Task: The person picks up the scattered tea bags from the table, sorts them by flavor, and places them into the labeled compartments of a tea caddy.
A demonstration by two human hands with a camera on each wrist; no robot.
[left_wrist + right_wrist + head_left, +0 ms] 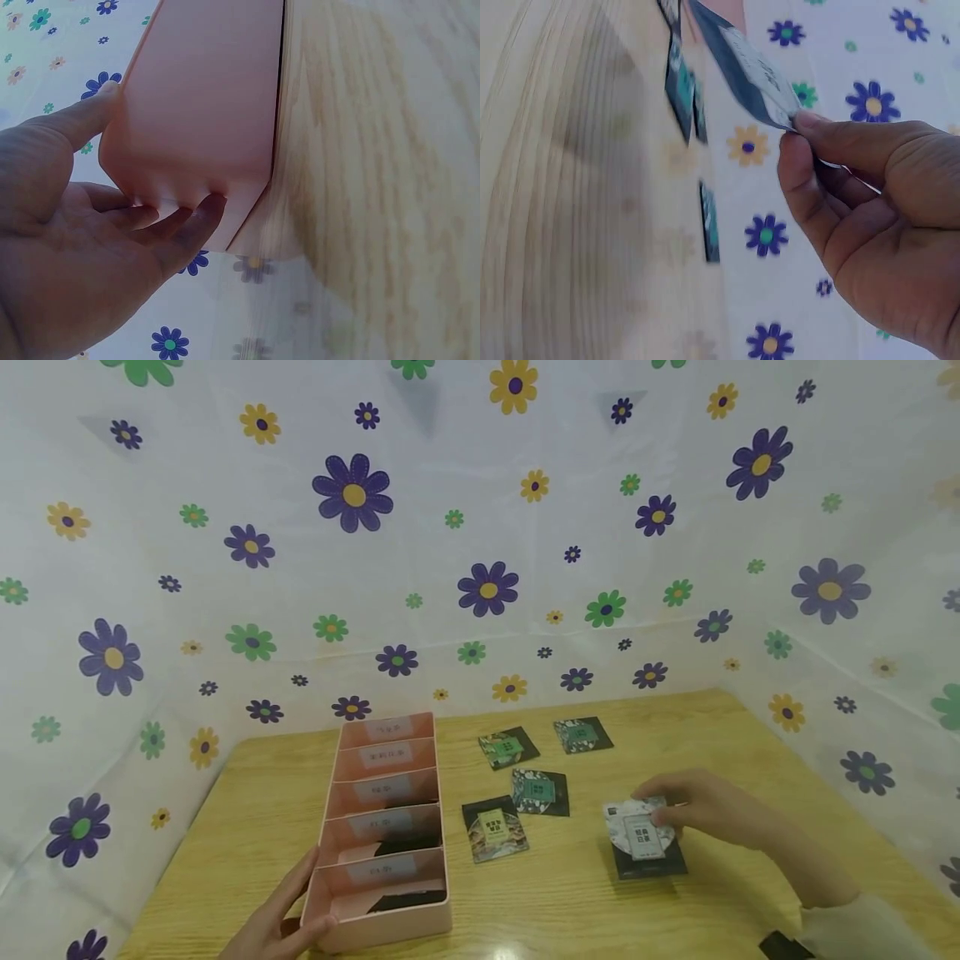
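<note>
On the tabletop before me stands a pink box with five compartments, each with a white label on its divider. My left hand rests against its near left corner with straight, relaxed fingers, so it steadies the box and grips nothing. My right hand pinches a grey packet by its edge between thumb and fingers, and the packet lies tilted over a dark packet under it. I think it is best to lift only the top one, keep the pinch firm at the edge, and hold the box so it cannot slide. I count six packets outside the box: these two near my right hand and four more between them and the box. Some dark things lie in the compartments, but I cannot tell how many.
</note>
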